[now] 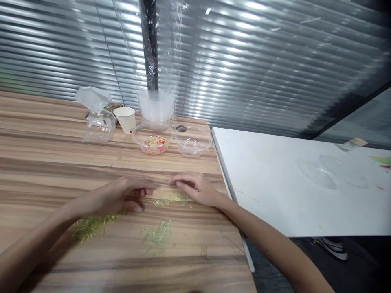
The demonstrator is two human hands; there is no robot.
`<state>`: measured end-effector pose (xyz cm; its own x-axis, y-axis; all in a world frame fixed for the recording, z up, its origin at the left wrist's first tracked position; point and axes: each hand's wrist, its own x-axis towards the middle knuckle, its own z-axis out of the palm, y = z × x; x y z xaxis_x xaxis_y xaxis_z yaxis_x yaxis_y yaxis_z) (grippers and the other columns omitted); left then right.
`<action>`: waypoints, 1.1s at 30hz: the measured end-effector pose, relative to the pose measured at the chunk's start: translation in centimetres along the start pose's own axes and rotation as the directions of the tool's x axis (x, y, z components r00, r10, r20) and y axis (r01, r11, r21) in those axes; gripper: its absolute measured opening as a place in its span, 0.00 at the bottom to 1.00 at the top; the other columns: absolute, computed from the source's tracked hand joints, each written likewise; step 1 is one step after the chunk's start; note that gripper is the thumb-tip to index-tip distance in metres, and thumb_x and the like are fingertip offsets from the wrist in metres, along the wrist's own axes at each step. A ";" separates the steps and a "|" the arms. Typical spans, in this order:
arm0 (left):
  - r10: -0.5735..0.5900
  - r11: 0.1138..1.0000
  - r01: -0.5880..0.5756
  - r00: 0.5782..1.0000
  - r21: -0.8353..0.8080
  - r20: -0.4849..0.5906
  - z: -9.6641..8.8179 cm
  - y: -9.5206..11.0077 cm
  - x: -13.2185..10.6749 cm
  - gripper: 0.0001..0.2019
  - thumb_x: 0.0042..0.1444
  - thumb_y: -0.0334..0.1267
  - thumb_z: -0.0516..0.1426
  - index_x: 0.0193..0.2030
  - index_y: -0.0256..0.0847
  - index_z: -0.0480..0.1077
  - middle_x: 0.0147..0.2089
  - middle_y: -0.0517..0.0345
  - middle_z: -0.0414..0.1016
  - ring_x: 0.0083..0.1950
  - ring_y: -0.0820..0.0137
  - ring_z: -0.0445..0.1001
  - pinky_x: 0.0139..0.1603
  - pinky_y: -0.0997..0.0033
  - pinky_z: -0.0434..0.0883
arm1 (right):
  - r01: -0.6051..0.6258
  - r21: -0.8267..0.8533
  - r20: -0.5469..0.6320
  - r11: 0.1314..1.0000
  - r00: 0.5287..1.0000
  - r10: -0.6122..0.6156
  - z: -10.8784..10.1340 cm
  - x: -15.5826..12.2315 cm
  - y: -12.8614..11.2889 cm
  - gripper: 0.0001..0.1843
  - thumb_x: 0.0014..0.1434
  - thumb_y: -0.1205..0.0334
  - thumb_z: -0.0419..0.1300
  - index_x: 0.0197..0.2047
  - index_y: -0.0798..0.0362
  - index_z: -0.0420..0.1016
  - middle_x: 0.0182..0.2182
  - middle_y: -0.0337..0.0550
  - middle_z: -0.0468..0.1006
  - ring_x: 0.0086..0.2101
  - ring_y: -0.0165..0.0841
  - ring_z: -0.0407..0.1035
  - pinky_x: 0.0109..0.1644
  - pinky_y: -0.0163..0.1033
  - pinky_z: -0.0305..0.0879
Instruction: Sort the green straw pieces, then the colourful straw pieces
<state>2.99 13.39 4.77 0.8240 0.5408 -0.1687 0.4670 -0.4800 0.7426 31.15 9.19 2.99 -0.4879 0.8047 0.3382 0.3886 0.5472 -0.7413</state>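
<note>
My left hand (130, 192) hovers just above the wooden table, its thumb apart from the loosely bent fingers; I see nothing held in it. Under and beside it lies a pile of short olive-yellow straw-like pieces (91, 227). My right hand (197, 189) is at the right, thumb and forefinger close together in a pinch; whatever is between the tips is too small to make out. Pale yellow straw-like pieces (168, 199) lie spread out below and between both hands. Nearer to me sits a small heap of pale green pieces (158, 232).
Behind the hands stand a clear bowl of red and yellow bits (155, 144), another clear bowl (193, 146), stacked clear bowls in plastic (156, 108), a paper cup (126, 120) and a clear plastic box (100, 126). A white table (275, 195) adjoins at right, with clear lids (317, 173).
</note>
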 end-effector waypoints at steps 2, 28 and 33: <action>0.011 0.999 -0.011 1.000 -0.044 0.020 0.2 0.0 0.2 0.19 0.56 0.34 0.57 0.56 0.42 0.69 0.39 0.57 0.73 0.38 0.69 0.72 0.37 0.76 0.71 | 0.030 -0.024 0.009 0.999 1.000 -0.030 0.2 0.1 0.1 0.13 0.65 0.69 0.53 0.47 0.55 0.77 0.44 0.46 0.82 0.45 0.33 0.76 0.50 0.40 0.70; -0.172 0.985 0.172 0.983 0.006 0.058 -3.5 0.9 -1.1 0.08 0.50 0.31 0.54 0.35 0.37 0.74 0.34 0.56 0.78 0.35 0.68 0.75 0.34 0.75 0.69 | 0.067 -0.078 -0.027 0.995 0.997 -0.069 0.1 -0.3 0.6 0.15 0.64 0.70 0.51 0.44 0.52 0.78 0.41 0.45 0.82 0.42 0.34 0.76 0.47 0.40 0.71; -0.096 0.995 0.096 0.995 0.002 0.031 -2.7 0.8 -0.7 0.07 0.49 0.28 0.55 0.34 0.37 0.73 0.32 0.58 0.76 0.32 0.71 0.73 0.32 0.77 0.67 | 0.043 -0.081 -0.013 0.996 0.999 -0.044 0.0 -0.2 0.4 0.14 0.64 0.70 0.50 0.44 0.52 0.77 0.41 0.45 0.82 0.42 0.34 0.76 0.48 0.40 0.71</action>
<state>1.97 14.50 7.27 0.7846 0.5632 -0.2593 0.5451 -0.4272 0.7214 31.41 9.23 2.61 -0.4944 0.7827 0.3780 0.4294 0.5980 -0.6767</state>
